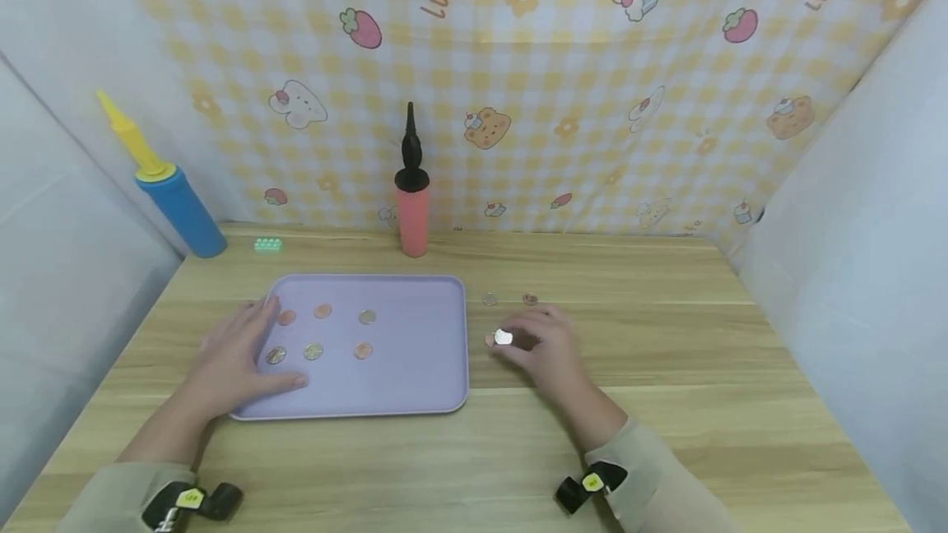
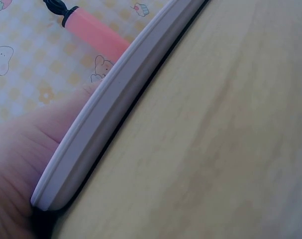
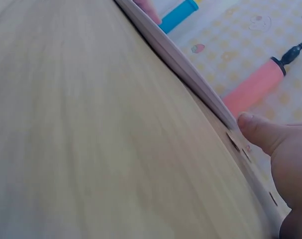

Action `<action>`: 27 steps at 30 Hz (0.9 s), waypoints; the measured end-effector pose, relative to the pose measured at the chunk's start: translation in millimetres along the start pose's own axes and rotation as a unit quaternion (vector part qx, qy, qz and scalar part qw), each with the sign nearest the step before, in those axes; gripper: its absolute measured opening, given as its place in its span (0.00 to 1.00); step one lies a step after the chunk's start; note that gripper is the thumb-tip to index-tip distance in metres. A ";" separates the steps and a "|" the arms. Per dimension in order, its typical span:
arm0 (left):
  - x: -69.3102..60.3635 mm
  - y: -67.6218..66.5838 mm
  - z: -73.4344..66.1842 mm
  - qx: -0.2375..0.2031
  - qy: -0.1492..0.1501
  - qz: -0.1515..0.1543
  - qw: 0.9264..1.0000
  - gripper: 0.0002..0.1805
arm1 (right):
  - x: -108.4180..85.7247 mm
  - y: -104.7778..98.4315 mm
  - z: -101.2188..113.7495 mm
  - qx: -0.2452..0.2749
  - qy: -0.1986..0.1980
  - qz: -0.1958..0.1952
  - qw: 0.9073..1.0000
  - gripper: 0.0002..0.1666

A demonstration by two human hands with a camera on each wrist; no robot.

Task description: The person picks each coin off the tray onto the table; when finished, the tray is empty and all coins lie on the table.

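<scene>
A lilac tray (image 1: 415, 389) lies on the table with several coins in two rows, among them a copper coin (image 1: 363, 350) and a silvery coin (image 1: 313, 350). Across the tray's left side rests my left hand (image 1: 233, 356), its fingers stretched out and its thumb over the tray floor. To the right of the tray, my right hand (image 1: 544, 348) pinches a bright silver coin (image 1: 504, 337) between thumb and fingers. Just beside that coin is a copper coin (image 1: 489, 340). Beyond this hand lie a silvery coin (image 1: 490, 299) and a dark copper coin (image 1: 530, 299).
A pink hand pump (image 1: 413, 220) with a black nozzle stands behind the tray. At the back left are a blue pump (image 1: 181, 212) with a yellow nozzle and a small green block (image 1: 268, 244). A patterned cloth (image 1: 563, 64) hangs along the table's back edge.
</scene>
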State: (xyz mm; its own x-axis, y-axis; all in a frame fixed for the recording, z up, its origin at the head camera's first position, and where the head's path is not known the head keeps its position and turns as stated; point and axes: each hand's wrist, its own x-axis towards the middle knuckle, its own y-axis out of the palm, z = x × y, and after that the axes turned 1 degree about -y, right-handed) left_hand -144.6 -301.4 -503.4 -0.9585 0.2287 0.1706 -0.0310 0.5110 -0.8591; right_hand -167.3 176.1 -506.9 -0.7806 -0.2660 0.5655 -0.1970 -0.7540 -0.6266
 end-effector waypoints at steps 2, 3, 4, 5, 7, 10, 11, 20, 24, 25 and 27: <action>0.2 0.1 -0.1 -0.001 0.001 0.000 1.000 0.76 | -3.8 -6.0 -3.9 -0.006 0.006 0.002 1.000 0.22; 0.4 0.1 -0.2 0.000 0.001 0.000 1.000 0.76 | -5.9 -8.6 -6.1 -0.009 0.008 0.001 1.000 0.21; 0.5 0.0 -0.5 0.001 0.001 0.000 1.000 0.75 | -7.7 -11.0 -8.0 -0.012 0.011 0.000 1.000 0.21; 0.6 -0.2 -0.8 0.001 0.001 0.000 1.000 0.75 | -9.4 -13.1 -9.7 -0.016 0.017 0.000 1.000 0.21; 0.6 -0.5 -0.7 0.002 0.001 0.001 1.000 0.75 | -12.0 -16.7 -12.1 -0.023 0.028 0.000 0.999 0.21; 1.1 -0.6 -0.7 0.004 0.002 0.001 1.000 0.75 | -14.3 -20.9 -13.9 -0.037 0.047 0.003 0.998 0.21; 1.1 -0.6 -0.7 0.004 0.001 0.001 1.000 0.75 | -14.6 -21.9 -14.0 -0.041 0.051 0.005 0.998 0.21; 1.3 -1.1 1.8 0.007 -0.005 0.006 1.000 0.76 | -15.1 -24.7 -12.7 -0.063 0.070 0.022 0.995 0.18; 1.5 -1.7 0.2 0.005 -0.011 0.010 1.000 0.76 | -17.2 -27.2 -13.2 -0.048 0.092 0.023 0.994 0.16; 1.6 -2.1 -0.3 0.004 -0.012 0.010 1.000 0.76 | -17.6 -28.1 -13.1 -0.048 0.096 0.023 0.994 0.16; 1.8 -3.1 -1.3 0.005 -0.013 0.009 1.000 0.75 | -17.5 -29.4 -12.4 -0.049 0.107 0.026 0.993 0.15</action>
State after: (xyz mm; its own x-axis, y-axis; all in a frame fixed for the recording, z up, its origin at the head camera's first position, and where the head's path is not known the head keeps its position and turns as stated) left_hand -145.9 -301.6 -499.7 -0.9658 0.2168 0.1423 -0.0157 0.4988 -0.8666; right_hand -155.2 210.3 -505.0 -0.8969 -0.1614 0.4117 -0.2021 -0.6784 -0.7063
